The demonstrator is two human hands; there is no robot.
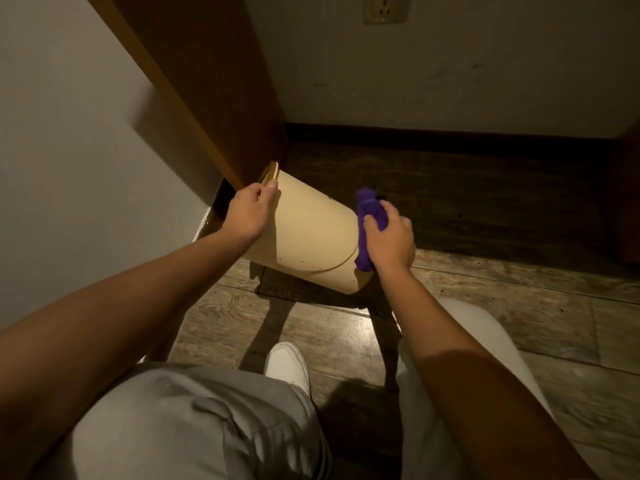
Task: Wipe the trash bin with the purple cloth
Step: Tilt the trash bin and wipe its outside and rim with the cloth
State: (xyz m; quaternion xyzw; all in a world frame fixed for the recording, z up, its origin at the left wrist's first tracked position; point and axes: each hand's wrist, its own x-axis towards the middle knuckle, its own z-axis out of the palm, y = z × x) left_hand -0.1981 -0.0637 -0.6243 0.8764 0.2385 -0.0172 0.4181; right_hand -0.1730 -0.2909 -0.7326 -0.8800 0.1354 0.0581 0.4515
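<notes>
Trash bin, beige, tipped on its side and held clear of the wooden floor, rim end toward the brown cabinet panel at the wall corner, base end toward the right. Left hand grips the rim, thumb over the outer wall, fingers apparently curled inside the mouth. Right hand is closed around the purple cloth, bunched and pressed against the base end of the bin; part of the cloth sticks up above the knuckles, part hangs below the wrist side. Step in hand, as judged: wiping the base and lower wall. To do it well: keep the left grip firm so the bin does not roll under the wiping pressure; flatten the cloth so more of it bears on the plastic; work around the base edge, then along the wall toward the rim, turning the bin with the left hand to bring unwiped faces up. Small dark specks show on the wall near the base seam; these likely need firmer rubbing. The inside is not visible, so its condition cannot be told. Count: one bin, one cloth, two hands, one white shoe, one wall socket.
</notes>
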